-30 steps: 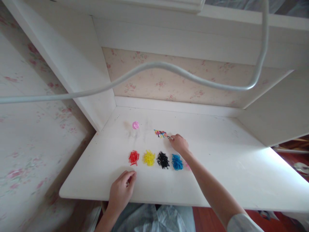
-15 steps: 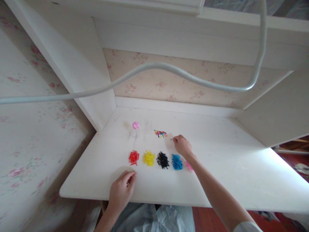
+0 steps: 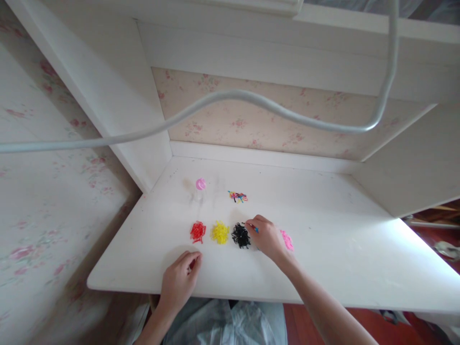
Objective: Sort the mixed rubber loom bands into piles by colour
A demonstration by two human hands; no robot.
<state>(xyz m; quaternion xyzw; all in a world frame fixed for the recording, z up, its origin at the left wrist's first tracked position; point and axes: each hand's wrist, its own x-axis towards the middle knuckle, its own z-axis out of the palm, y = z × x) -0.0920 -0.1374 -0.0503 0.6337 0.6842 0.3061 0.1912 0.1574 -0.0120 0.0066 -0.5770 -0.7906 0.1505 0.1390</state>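
My right hand (image 3: 265,235) is pinched over the desk, its fingertips at the upper right edge of a pile of black rubber bands (image 3: 240,235). A small dark band shows at those fingertips. Beneath this hand lies a pile of blue rubber bands (image 3: 256,230), mostly hidden. Pink rubber bands (image 3: 286,240) peek out on the hand's right side. My left hand (image 3: 180,277) rests near the desk's front edge, fingers curled and thumb against the index finger; whatever may be inside is hidden. Red rubber bands (image 3: 198,232) lie just above it, with yellow rubber bands (image 3: 220,232) alongside.
A small mixed-colour heap of bands (image 3: 238,196) lies farther back on the white desk (image 3: 323,268). To its left stands a clear container with a pink top (image 3: 200,184). A pale cable (image 3: 233,96) crosses the view above the desk.
My right hand has moved down toward me, from beside the mixed heap to the black pile, now covering most of the blue pile and uncovering the pink one. My left hand stays put.
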